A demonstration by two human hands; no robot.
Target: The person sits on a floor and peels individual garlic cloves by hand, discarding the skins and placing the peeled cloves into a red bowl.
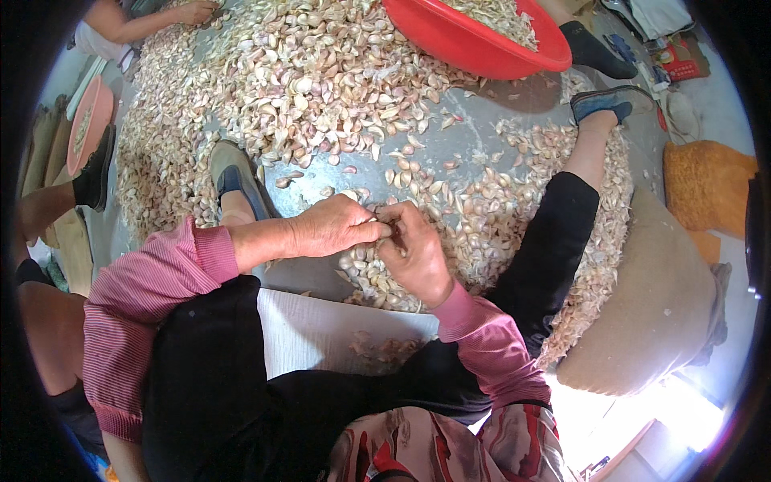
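My left hand (334, 226) and my right hand (415, 247) meet fingertip to fingertip at the middle of the view, over the floor. Between the fingertips is a small pale piece that looks like a garlic clove (373, 219), mostly covered by the thumbs and fingers. Loose garlic cloves (373, 274) lie just below the hands, with more spreading to the right between my legs. Beyond them a large heap of garlic cloves (313, 78) covers the floor.
A red plastic basin (476, 54) of garlic skins or cloves stands at the upper right. A stuffed sack (638, 307) rests beside my right leg. A white board (337, 325) lies in front of my lap. Other people's limbs, including a co-worker's hand (196, 12), show around the heap.
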